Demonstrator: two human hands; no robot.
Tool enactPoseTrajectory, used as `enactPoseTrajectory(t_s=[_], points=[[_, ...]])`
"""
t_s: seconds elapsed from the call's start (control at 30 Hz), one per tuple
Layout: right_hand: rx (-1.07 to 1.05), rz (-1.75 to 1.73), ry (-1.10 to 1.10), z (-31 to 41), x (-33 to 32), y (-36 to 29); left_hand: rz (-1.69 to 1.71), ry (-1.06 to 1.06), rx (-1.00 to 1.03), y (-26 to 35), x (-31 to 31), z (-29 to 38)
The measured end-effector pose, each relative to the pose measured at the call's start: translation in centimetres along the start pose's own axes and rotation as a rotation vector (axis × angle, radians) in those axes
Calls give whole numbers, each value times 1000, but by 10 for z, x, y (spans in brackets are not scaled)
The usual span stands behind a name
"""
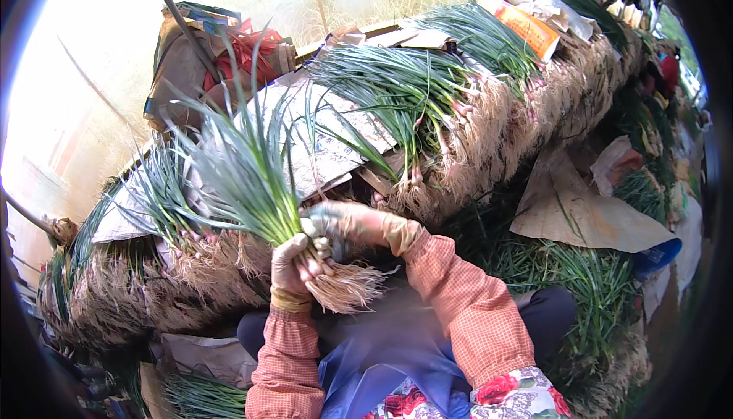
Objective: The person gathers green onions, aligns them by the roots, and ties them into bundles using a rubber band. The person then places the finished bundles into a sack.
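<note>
My gloved left hand (290, 264) grips a bunch of green garlic (274, 201) just above the small pinkish bulbs. Its long leaves fan up and to the left, and the pale roots (349, 287) hang toward my lap. My gloved right hand (352, 223) comes in from the right against the stems beside the left hand. Motion blurs its fingers, so I cannot tell whether they close on anything. Beyond both hands, a loose pile of green garlic (395, 84) lies on a raised bank, roots facing me.
A white printed sack (320, 138) covers part of the bank. Behind it stand a bag (177, 69) and red strips (252, 55) by a slanted pole (180, 21). Right of my knee, brown sheeting (578, 207) lies over more leaves (595, 281). A blue apron (383, 373) covers my lap.
</note>
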State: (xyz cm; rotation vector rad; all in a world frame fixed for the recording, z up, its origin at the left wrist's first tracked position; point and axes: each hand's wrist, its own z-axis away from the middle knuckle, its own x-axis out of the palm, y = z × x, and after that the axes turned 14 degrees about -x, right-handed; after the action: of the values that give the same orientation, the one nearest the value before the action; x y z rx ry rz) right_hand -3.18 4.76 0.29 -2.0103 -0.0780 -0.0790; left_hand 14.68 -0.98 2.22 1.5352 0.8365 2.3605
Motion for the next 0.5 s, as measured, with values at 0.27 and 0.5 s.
enactPoseTrajectory(t_s=[0.27,0.5], points=[[-37,1333,-237,29,-24,-5,-185,44,-36,0,-22,6],[415,1165,189,-54,-47,54,-103,-114,95,19,26,-14]])
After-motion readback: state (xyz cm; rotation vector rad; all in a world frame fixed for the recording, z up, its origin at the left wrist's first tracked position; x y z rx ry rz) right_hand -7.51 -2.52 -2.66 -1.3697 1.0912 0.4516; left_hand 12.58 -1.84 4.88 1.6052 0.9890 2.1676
